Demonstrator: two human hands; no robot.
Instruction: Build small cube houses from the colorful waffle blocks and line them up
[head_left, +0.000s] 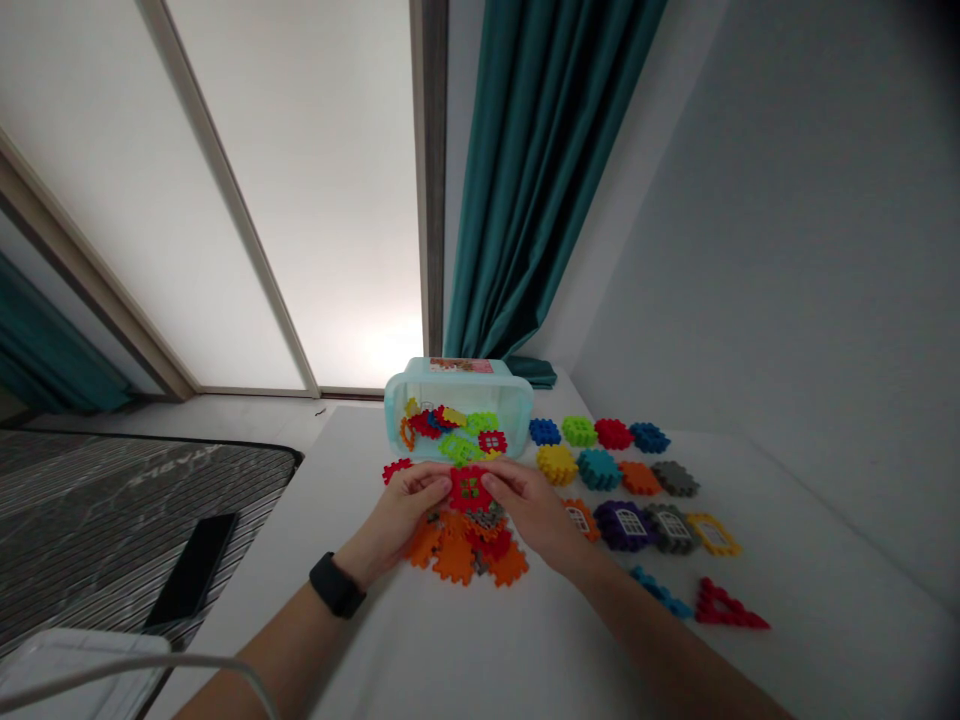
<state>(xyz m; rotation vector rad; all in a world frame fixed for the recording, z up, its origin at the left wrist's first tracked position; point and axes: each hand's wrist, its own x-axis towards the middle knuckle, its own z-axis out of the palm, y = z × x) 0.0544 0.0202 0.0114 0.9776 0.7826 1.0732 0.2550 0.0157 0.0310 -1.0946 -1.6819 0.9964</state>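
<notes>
- The left hand (420,497) and right hand (531,503) pinch a red window piece (471,506) by its opposite edges, thumbs on the near face and the other fingers mostly hidden behind. Each grip is drawn in to the thickness of the piece.
- The red window piece is held up just on the near side of the tub, above a loose heap. Green shows in its window; whether that is an insert or something behind it, I cannot tell.
- The heap below the hands has orange pieces (454,557), a red piece (491,543) and grey pieces (487,517), overlapping and in no order. A red gear-edged piece (395,469) lies just left of the left hand.
- Far of the hands, the pale blue tub (521,420) appears tipped on its side, mouth facing near. Inside are green pieces (459,446), a small red window piece (493,441), an orange frame (406,433) and yellow and blue bits, all jumbled.
- To the right, on the white table (540,640), the work looks well advanced: two far rows of gear-edged stacks (598,469), mostly one colour each; a row of window pieces (622,525); then, nearest, a blue strip (660,591), partly behind the right forearm, and a red triangle (727,605).
- What seems left ungrouped is the held piece, the heap, the stray red one and the tub's contents.
</notes>
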